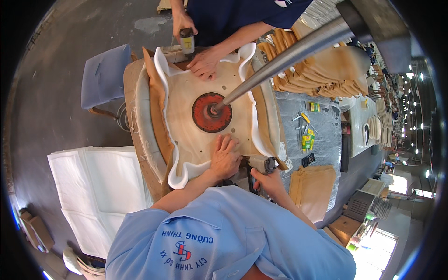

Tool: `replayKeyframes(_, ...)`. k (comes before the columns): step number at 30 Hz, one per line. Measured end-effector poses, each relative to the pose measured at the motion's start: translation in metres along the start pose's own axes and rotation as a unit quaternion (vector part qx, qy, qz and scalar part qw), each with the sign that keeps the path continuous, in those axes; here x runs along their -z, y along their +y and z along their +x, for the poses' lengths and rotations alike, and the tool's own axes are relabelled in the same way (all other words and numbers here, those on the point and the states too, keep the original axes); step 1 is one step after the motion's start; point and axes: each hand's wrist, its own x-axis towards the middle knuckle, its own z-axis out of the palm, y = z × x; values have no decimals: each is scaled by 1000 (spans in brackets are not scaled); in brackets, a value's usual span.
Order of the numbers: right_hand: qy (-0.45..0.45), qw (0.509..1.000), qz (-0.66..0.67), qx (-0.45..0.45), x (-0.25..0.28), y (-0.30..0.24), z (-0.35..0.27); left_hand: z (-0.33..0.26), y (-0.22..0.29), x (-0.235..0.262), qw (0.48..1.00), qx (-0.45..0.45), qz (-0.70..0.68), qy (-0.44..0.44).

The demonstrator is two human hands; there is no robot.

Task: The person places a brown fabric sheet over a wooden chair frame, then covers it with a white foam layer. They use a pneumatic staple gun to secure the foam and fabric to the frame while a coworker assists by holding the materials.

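Two people are working on one seat board, each holding one staple gun.

One wooden seat board (200, 126), wrapped in white foam (175, 177) and tan fabric (156, 116), is lying on the bench under one red round press pad (211, 112) with one metal arm (289, 53). The left hand (225, 156) is lying flat on the board's near edge, fingers spread. The right hand (269, 182) is closing around a grey staple gun (260, 165) just beside it. Opposite, a co-worker's two hands are pressing the far edge and gripping a yellow staple gun (187, 43).
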Motion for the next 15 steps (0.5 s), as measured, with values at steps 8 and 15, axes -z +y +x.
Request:
replayKeyframes(8, -1, 999, -33, -33, -10, -23, 14, 1, -7, 0, 1000, -6, 19, -4)
replayKeyframes(15, 10, 995, -76, -56, -16, -32, 20, -1, -8, -4, 1000, -16, 9, 17)
